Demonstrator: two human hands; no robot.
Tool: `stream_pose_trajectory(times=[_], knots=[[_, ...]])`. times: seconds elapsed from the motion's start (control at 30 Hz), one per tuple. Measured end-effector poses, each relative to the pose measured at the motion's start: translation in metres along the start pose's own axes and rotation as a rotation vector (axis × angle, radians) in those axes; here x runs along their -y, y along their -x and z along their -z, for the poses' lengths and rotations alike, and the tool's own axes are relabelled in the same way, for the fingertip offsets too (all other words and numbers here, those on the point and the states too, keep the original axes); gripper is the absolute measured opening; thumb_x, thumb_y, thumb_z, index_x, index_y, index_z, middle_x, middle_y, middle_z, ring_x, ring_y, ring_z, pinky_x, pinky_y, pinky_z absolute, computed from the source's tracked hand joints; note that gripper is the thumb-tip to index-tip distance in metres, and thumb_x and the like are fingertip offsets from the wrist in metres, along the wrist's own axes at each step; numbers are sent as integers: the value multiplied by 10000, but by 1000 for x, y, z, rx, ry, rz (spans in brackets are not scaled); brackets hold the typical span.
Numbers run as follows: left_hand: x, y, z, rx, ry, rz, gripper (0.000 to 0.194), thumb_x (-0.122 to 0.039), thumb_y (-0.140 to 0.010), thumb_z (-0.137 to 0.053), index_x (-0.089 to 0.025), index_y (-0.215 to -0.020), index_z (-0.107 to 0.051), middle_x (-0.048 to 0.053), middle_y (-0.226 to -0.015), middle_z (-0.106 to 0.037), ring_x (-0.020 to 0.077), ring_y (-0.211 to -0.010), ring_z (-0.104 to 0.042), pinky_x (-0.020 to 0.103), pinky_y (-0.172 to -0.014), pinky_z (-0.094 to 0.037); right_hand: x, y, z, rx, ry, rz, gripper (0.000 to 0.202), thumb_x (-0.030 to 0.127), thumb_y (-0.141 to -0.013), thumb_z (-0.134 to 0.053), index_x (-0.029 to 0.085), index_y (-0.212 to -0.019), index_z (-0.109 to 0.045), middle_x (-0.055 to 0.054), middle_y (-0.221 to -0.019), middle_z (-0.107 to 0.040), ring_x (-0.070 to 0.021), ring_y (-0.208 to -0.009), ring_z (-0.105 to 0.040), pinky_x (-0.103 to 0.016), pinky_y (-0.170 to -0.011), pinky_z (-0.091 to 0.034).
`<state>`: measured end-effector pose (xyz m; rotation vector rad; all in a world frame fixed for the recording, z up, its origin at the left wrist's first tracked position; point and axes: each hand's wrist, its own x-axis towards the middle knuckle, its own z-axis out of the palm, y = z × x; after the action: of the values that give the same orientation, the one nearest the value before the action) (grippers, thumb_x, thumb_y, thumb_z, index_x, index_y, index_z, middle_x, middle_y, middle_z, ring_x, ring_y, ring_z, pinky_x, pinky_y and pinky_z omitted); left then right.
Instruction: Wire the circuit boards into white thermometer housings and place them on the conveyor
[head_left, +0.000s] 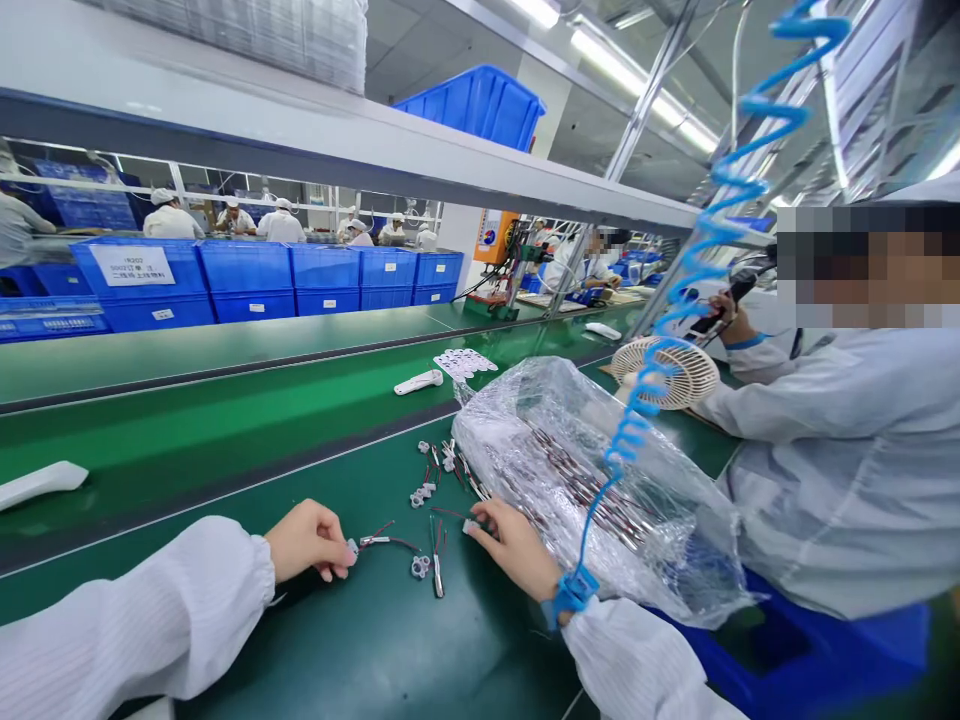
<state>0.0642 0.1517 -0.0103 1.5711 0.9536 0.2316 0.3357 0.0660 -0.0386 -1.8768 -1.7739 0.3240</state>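
My left hand [309,542] is closed in a pinch on a small clear plastic part [352,547] with thin red and black wires running off to its right. My right hand [519,548], wearing a blue wrist strap [576,592], pinches a small whitish piece [470,526] with a red wire; its exact kind is too small to tell. Between the hands, another clear plastic part [421,566] and a silver-tipped wired component [439,575] lie on the green table [330,640]. Several similar parts [422,494] are scattered farther back, beside the plastic bag.
An open clear bag [540,400] of wired components lies at the right, below a coiled blue cord [660,370]. White housings [418,382] rest on the green belt [225,420]. A co-worker [840,450] sits at the right behind a small fan [666,372]. Blue bins [247,268] stand beyond.
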Motion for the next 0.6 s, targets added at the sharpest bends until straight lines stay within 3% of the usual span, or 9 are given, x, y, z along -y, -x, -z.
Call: stream_pose_trajectory(times=[0.13, 0.27, 0.43, 0.6], knots=[[-2, 10, 5, -28, 202, 56, 191, -236, -520, -660, -152, -553, -492, -10, -485, -610, 119, -502, -576, 216, -484, -449, 3, -1, -5, -24, 75, 52, 85, 168, -723, -488, 165, -790, -541, -77, -802, -524, -229, -783, -523, -405, -714, -425], [2, 17, 11, -54, 318, 119, 248, -192, -537, -660, -137, -768, -590, -16, -523, -626, 107, -510, -577, 211, -528, -461, 32, -8, -10, -23, 112, 178, 141, 164, -806, -397, 148, -887, -511, -108, -945, -497, -218, -934, -465, -391, -836, -368], [3, 31, 18, -98, 409, 179, 234, -198, -555, -664, -132, -778, -643, 6, -600, -642, 127, -612, -606, 224, -624, -477, 84, -25, -37, 240, 144, 401, 108, 136, -776, -487, 163, -863, -545, -47, -906, -549, -169, -876, -492, -311, -797, -405], [-11, 57, 21, -126, 455, 164, 296, -129, -479, -703, -156, -771, -659, -15, -627, -632, 140, -646, -605, 227, -628, -475, 102, -41, -67, 433, 125, 401, 63, 139, -784, -505, 114, -810, -557, -27, -871, -565, -163, -835, -529, -371, -753, -418]])
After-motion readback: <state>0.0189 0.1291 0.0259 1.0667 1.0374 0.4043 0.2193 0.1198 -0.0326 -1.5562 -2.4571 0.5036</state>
